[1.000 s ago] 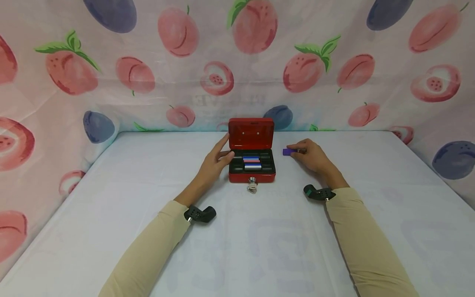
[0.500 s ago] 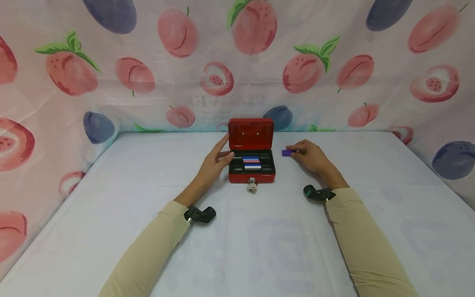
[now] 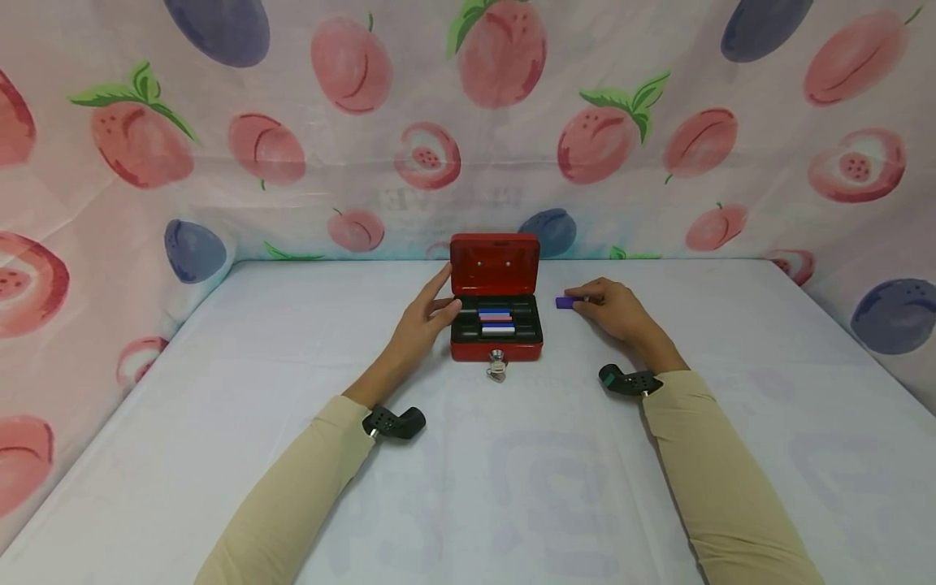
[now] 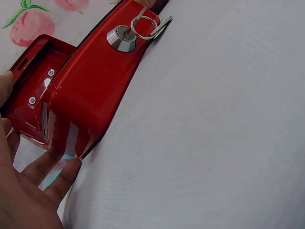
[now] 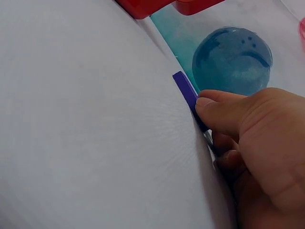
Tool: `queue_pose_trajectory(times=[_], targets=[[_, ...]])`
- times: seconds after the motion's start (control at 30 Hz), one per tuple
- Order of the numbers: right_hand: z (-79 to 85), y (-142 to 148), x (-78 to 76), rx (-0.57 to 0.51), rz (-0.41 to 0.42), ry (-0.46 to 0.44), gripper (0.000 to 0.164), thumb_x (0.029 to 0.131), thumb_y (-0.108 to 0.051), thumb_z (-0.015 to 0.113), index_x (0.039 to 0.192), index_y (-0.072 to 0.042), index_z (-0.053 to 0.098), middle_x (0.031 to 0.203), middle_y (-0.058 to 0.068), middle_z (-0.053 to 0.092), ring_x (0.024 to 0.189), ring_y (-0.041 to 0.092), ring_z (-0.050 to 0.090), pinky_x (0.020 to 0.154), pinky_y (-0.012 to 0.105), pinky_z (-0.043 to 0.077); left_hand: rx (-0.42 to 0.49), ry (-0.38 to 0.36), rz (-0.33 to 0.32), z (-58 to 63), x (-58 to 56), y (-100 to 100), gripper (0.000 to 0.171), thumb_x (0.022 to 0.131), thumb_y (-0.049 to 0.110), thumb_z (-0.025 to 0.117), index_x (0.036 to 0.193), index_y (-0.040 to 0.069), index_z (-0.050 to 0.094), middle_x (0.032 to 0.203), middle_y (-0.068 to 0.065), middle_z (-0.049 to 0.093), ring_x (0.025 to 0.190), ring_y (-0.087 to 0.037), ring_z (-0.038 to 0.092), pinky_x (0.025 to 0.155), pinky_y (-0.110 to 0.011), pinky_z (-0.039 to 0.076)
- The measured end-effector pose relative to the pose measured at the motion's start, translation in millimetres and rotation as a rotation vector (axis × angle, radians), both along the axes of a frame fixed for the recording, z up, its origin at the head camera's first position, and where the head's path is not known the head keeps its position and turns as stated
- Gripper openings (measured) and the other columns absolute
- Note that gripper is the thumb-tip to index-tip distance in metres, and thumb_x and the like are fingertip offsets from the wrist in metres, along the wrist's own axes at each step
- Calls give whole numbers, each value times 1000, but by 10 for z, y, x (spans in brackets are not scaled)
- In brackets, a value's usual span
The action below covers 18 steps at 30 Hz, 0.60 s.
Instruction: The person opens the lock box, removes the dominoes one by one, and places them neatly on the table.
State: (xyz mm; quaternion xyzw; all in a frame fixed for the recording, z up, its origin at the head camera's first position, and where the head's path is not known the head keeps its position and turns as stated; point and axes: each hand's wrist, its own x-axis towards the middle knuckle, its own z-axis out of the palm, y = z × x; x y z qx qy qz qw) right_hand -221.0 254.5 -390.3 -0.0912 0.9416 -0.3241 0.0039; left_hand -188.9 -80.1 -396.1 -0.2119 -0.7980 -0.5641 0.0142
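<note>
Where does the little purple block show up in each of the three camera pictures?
Head view: the purple block lies right of centre, at the right hand's fingertips.
Left wrist view: not in it.
Right wrist view: the block sits upper middle, pinched by that hand.
Shared landmark: the red box, seen in every view.

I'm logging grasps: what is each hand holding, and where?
The right hand pinches the purple stick by its right end. The left hand only touches the red box's left side.

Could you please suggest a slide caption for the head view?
Left hand rests against an open red cash box while the right hand pinches a purple stick beside it.
</note>
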Motion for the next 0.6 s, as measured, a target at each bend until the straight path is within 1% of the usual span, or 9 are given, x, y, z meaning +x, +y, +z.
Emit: queue_pose_trajectory(times=[0.13, 0.37, 0.47, 0.6], targets=[[3, 6, 0, -9, -7, -13, 34, 96, -18, 58, 129, -12, 62, 122, 14, 57, 112, 32, 48, 98, 53, 39, -3, -3, 2, 1, -2, 6, 66, 98, 34, 53, 153, 33, 18, 157, 6, 20, 131, -26, 42, 99, -46, 43], [10, 7, -10, -40, -46, -47, 33, 95, -18, 61, 128, -17, 64, 126, 11, 56, 109, 30, 48, 97, 52, 39, -12, -7, 13, -8, -8, 10, 65, 98, 32, 53, 153, 34, 19, 157, 8, 21, 130, -25, 42, 99, -45, 43], [13, 8, -8, -48, -48, -51, 34, 94, -18, 62, 128, -16, 64, 126, 11, 57, 107, 30, 47, 96, 51, 40, -11, -8, 14, -7, -6, 7, 65, 98, 31, 53, 153, 35, 19, 157, 8, 21, 130, -25, 43, 98, -46, 43], [7, 13, -5, -43, -47, -39, 34, 93, -19, 63, 127, -16, 64, 123, 11, 58, 102, 29, 47, 92, 47, 41, -3, -8, 9, 2, -4, 4, 65, 98, 32, 53, 153, 35, 19, 156, 9, 21, 130, -24, 43, 98, -45, 44]])
